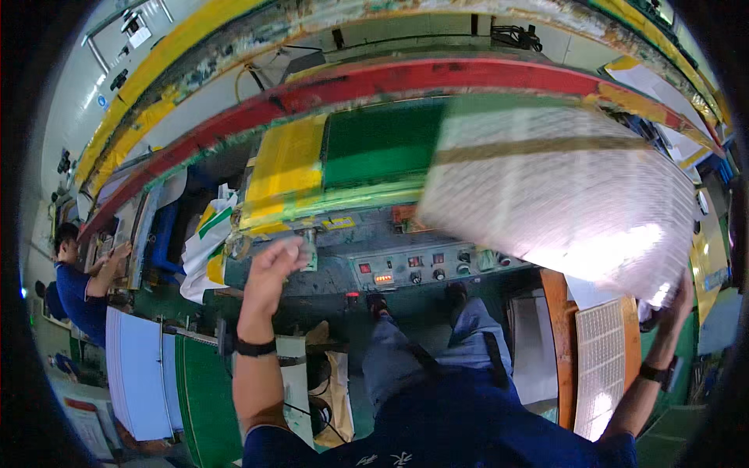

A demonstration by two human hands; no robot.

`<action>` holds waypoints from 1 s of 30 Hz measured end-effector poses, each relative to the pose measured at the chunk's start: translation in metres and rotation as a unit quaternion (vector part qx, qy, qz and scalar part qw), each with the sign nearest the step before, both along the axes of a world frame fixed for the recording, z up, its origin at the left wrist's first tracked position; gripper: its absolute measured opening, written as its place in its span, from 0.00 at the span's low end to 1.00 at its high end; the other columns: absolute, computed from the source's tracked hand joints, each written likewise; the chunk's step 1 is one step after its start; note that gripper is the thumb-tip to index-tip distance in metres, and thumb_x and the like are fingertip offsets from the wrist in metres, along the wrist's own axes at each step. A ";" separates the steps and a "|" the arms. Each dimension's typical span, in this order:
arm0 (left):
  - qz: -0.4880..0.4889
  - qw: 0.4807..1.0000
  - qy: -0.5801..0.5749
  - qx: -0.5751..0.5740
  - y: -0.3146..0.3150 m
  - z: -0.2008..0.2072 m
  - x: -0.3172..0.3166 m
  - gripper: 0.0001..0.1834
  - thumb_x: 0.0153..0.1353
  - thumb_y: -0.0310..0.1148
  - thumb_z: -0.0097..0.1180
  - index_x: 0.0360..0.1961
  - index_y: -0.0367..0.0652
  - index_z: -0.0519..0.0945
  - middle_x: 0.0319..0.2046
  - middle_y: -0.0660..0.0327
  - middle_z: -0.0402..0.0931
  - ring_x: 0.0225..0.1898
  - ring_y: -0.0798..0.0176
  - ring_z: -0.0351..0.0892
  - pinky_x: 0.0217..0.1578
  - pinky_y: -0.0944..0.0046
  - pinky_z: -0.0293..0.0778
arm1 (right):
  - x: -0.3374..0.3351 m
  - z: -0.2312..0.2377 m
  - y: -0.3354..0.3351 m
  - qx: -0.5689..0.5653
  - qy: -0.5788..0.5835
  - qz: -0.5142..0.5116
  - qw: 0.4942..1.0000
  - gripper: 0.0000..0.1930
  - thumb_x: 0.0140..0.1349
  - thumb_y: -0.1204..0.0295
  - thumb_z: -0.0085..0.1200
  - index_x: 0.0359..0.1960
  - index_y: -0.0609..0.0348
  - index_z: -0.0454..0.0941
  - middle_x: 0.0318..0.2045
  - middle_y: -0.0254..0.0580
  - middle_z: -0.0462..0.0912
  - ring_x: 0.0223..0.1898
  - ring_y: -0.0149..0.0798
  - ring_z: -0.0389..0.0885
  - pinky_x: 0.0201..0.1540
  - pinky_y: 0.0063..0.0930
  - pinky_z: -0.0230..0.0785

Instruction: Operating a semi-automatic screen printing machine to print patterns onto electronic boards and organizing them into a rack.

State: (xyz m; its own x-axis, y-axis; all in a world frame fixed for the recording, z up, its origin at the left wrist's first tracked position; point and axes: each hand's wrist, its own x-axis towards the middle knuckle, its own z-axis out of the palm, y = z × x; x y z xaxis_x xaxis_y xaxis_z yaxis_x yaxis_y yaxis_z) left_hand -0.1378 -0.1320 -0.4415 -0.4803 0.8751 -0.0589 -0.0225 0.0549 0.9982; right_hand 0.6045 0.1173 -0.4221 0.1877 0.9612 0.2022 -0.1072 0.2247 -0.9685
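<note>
Right hand point(677, 300) looks closed on the lower right corner of the big patterned sheet point(562, 183), though blur and glare hide the fingertips; the left hand point(275, 269) is loosely curled and seems to hold nothing. Across the far side runs the long red beam point(406, 78). Below it the sheet hangs tilted in the air over the machine's right part: it is lifted, but not laid down on any surface. Its top edge appears close to the beam, so upward room looks tight. Leftward there is more room: the green panel point(382, 144) and yellow strip point(286, 160) show uncovered beside the sheet. The sheet's lower edge passes just above the control panel point(394, 264). A smaller gridded sheet point(601, 363) lies by the person's right side, apart from the raised one. Smallest, the metal clamp point(310, 248) sits just beside the left hand.
</note>
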 end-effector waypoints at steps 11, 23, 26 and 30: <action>-0.012 0.958 0.262 -0.114 0.200 -0.028 -0.143 0.08 0.62 0.35 0.53 0.33 0.44 0.80 0.31 0.66 0.77 0.33 0.69 0.74 0.33 0.69 0.70 | 0.173 -0.032 0.151 0.172 -0.465 -0.296 0.816 0.19 0.71 0.59 0.44 0.42 0.65 0.76 0.29 0.36 0.74 0.27 0.32 0.70 0.28 0.27 0.63; -0.021 0.996 -0.034 -0.076 0.232 -0.039 -0.177 0.13 0.64 0.37 0.52 0.44 0.43 0.79 0.40 0.59 0.81 0.36 0.65 0.80 0.36 0.68 0.75 | 0.131 -0.032 0.141 0.102 -0.314 -0.309 0.892 0.18 0.70 0.56 0.47 0.35 0.60 0.76 0.20 0.25 0.62 0.22 0.23 0.59 0.23 0.21 0.51; -0.002 0.999 0.023 -0.041 0.239 -0.050 -0.165 0.13 0.64 0.36 0.52 0.44 0.42 0.79 0.39 0.58 0.81 0.36 0.64 0.80 0.36 0.67 0.75 | 0.158 -0.040 0.140 0.124 -0.365 -0.320 0.865 0.17 0.70 0.57 0.47 0.32 0.58 0.74 0.19 0.23 0.60 0.20 0.21 0.57 0.21 0.20 0.49; 0.057 0.981 0.183 0.009 0.239 -0.059 -0.151 0.12 0.63 0.35 0.52 0.44 0.41 0.80 0.38 0.58 0.82 0.36 0.62 0.80 0.37 0.65 0.75 | 0.138 -0.040 0.141 0.130 -0.253 -0.295 0.912 0.16 0.70 0.58 0.47 0.29 0.56 0.73 0.18 0.23 0.59 0.19 0.21 0.55 0.20 0.20 0.46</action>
State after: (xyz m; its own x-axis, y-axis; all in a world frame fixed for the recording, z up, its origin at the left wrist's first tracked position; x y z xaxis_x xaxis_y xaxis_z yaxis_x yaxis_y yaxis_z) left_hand -0.2886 0.1067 -0.5002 -0.5612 0.8138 0.1512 0.3329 0.0547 0.9414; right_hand 0.7425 0.2583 -0.4625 0.4765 0.6298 0.6134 0.5521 0.3287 -0.7663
